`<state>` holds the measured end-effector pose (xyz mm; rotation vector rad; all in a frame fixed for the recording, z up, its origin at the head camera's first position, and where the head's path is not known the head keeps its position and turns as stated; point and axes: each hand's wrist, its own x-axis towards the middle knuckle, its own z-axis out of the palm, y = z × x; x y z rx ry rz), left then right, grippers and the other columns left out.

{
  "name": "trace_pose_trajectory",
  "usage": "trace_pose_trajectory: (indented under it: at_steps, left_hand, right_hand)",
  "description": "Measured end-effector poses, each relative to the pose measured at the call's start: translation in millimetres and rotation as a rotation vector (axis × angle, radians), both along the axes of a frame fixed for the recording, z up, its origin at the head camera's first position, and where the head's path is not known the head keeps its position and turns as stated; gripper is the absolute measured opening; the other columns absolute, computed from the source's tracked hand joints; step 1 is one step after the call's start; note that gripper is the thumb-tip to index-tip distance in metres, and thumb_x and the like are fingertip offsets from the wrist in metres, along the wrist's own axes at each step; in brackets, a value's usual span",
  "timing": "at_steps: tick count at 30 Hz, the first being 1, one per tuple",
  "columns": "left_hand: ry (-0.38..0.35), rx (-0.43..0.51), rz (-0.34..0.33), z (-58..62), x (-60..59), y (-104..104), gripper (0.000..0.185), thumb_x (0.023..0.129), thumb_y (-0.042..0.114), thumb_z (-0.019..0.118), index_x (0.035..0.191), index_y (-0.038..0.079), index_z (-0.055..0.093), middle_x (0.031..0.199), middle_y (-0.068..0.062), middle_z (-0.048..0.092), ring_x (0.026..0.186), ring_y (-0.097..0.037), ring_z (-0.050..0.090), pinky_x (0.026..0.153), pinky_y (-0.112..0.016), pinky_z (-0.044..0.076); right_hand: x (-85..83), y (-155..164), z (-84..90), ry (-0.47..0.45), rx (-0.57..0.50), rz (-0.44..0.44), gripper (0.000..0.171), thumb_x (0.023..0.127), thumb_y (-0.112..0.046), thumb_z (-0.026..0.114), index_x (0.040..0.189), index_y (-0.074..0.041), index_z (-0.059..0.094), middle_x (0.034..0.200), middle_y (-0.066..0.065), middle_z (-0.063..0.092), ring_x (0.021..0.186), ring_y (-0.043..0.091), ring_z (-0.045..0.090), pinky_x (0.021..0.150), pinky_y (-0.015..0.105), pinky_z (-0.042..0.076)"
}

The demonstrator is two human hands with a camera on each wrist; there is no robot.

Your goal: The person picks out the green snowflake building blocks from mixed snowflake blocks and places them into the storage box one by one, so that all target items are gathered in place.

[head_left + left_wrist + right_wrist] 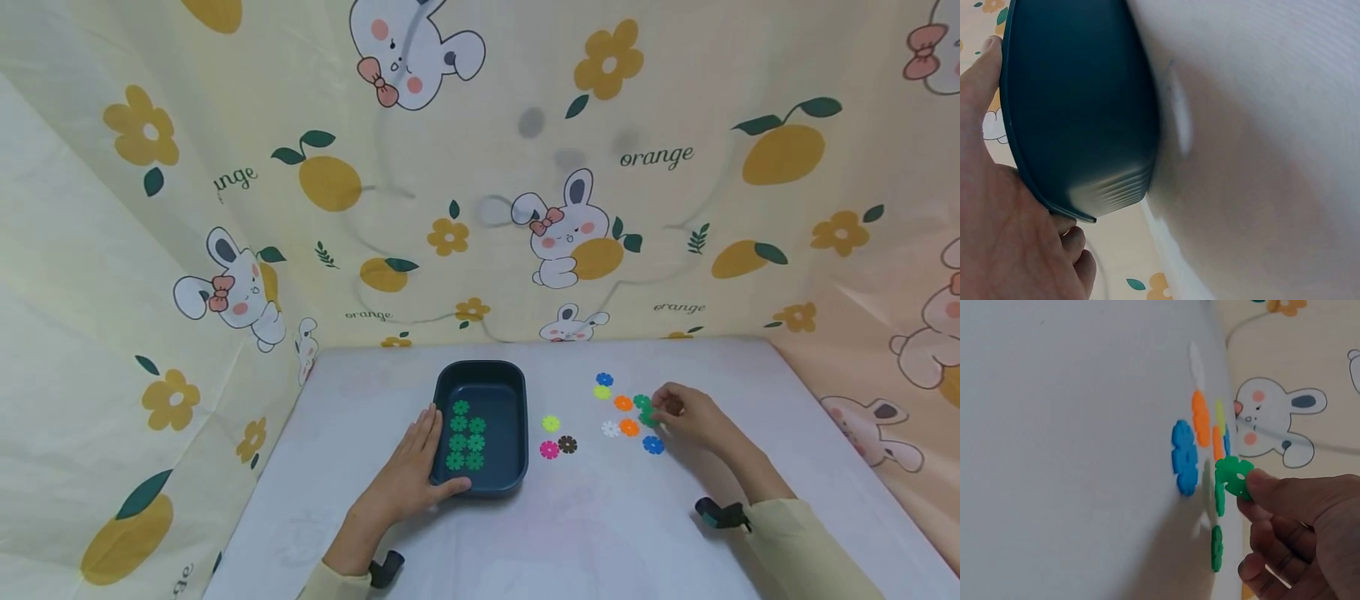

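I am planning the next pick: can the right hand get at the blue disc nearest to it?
Probably yes. The blue disc lies uncovered on the table, close to the right hand, though that hand pinches a green disc, which may hinder.

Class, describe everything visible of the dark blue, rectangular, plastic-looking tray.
The dark blue, rectangular, plastic-looking tray has rounded corners, a thin rim and a grooved outer wall. It sits open side up on the white tabletop, long sides running away from the person, holding seven green flower-shaped pieces. The left hand touches its left side and near rim.
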<state>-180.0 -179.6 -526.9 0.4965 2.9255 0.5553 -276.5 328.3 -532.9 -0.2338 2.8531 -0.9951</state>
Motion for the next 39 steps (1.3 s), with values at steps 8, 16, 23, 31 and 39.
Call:
trace_pose_trajectory:
  at_steps: [8, 16, 23, 31, 39]
  left_hand:
    - [-0.004, -0.004, 0.009, 0.2, 0.0, 1, 0.122, 0.094, 0.076, 0.066, 0.173, 0.007, 0.003, 0.181, -0.007, -0.005, 0.167, -0.024, -0.002, 0.136, -0.045, 0.009]
    - [0.002, 0.017, 0.001, 0.9, 0.3, 0, 0.121, 0.094, 0.074, 0.067, 0.173, 0.006, 0.005, 0.181, -0.008, -0.004, 0.168, -0.025, -0.001, 0.136, -0.047, 0.009]
    - [-0.003, 0.021, -0.005, 1.5, 1.0, 0, 0.121, 0.094, 0.074, 0.067, 0.173, 0.006, 0.004, 0.181, -0.009, -0.004, 0.168, -0.026, -0.001, 0.136, -0.048, 0.010]
    - [-0.009, 0.009, 0.001, 2.3, 0.4, 0, 0.122, 0.094, 0.076, 0.065, 0.173, 0.008, 0.002, 0.181, -0.006, -0.006, 0.167, -0.023, -0.003, 0.136, -0.045, 0.009]
    - [-0.009, 0.011, 0.002, -1.3, -0.9, 0, 0.122, 0.094, 0.076, 0.065, 0.173, 0.008, 0.003, 0.181, -0.006, -0.006, 0.168, -0.024, -0.003, 0.136, -0.046, 0.008]
  right_hand:
    - [-5.1, -13, 8.1, 0.063, -0.061, 0.013, 0.018, 0.099, -0.015, 0.079, 0.113, -0.006, 0.074, 0.101, 0.005, 0.072, 0.092, 0.024, 0.064, 0.079, 0.029, 0.057]
    - [-10.0, -39, 20.1, 0.112, -0.140, 0.060, 0.012, 0.100, -0.014, 0.079, 0.110, -0.009, 0.076, 0.100, 0.004, 0.073, 0.090, 0.022, 0.066, 0.078, 0.024, 0.057]
    - [-17.4, -65, 28.0, 0.089, -0.213, 0.121, 0.012, 0.099, -0.012, 0.079, 0.111, -0.011, 0.077, 0.100, 0.003, 0.073, 0.091, 0.023, 0.068, 0.078, 0.022, 0.060]
    - [-25.3, -98, 40.4, 0.073, -0.253, 0.188, 0.012, 0.100, -0.016, 0.079, 0.111, -0.014, 0.078, 0.100, 0.000, 0.074, 0.091, 0.023, 0.067, 0.083, 0.022, 0.059]
    - [-33.2, -127, 48.5, 0.081, -0.282, 0.262, 0.011, 0.100, -0.016, 0.079, 0.111, -0.013, 0.078, 0.105, 0.002, 0.074, 0.096, 0.023, 0.065, 0.087, 0.022, 0.057]
